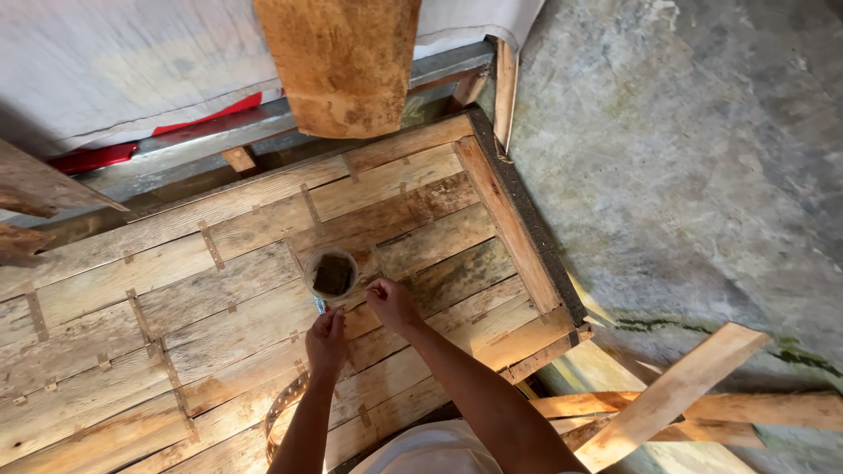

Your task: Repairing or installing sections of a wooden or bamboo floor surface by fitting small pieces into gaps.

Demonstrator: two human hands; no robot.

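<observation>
I see my left hand pinching a perforated metal strap, its fingers clenched on the strap's upper end at about 6 o'clock from a small round container. The strap curves down toward 7 o'clock, lying on the plank panel. My right hand sits just beside the container at its 4 o'clock, fingertips pinched together; whether they grip anything, I cannot tell. The container rests on the planks. Loose wooden slats lie on the concrete floor at 4 o'clock.

two hands, one cup, one perforated metal strap
</observation>
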